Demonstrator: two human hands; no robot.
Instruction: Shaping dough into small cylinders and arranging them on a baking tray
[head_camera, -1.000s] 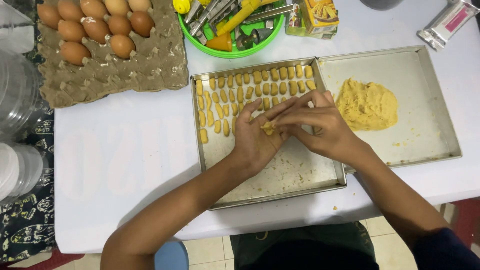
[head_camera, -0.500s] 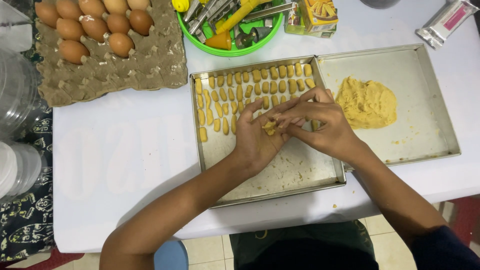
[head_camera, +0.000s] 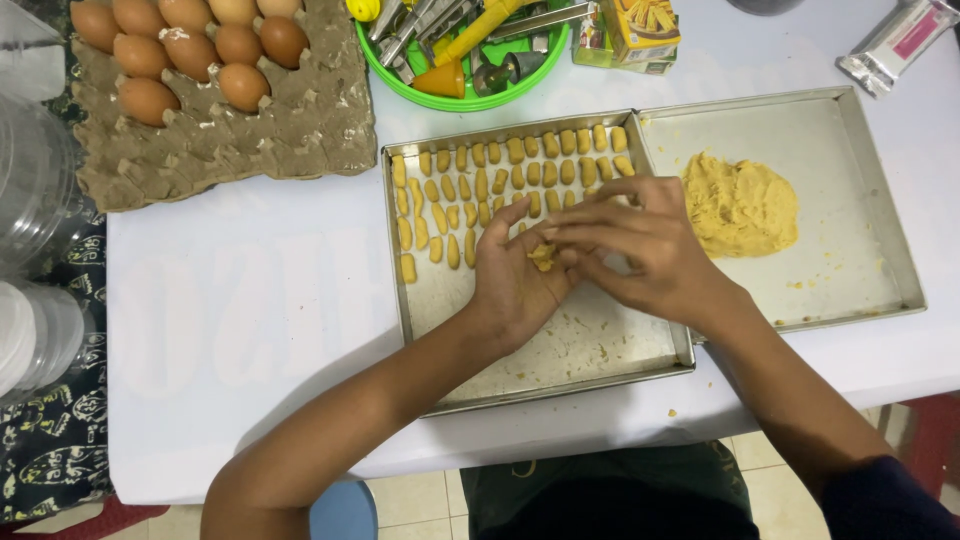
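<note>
My left hand (head_camera: 510, 275) is palm up over a metal baking tray (head_camera: 560, 350), cradling a small piece of yellow dough (head_camera: 542, 257). My right hand (head_camera: 640, 250) lies across it, its fingers pressing and rolling that dough piece against the left palm. Rows of small shaped dough pieces (head_camera: 480, 185) fill the tray's far left part. A mound of yellow dough (head_camera: 738, 205) sits in a second metal tray (head_camera: 850, 280) just to the right of my right hand.
An egg carton (head_camera: 220, 130) with several brown eggs (head_camera: 190, 50) lies at the far left. A green bowl (head_camera: 440, 95) of utensils, a small yellow box (head_camera: 640, 30) and a wrapped packet (head_camera: 895, 40) stand along the far edge. Clear plastic containers (head_camera: 30, 200) sit left of the table.
My hands stay together over the tray; the right fingers have shifted slightly across the left palm, working the dough piece.
</note>
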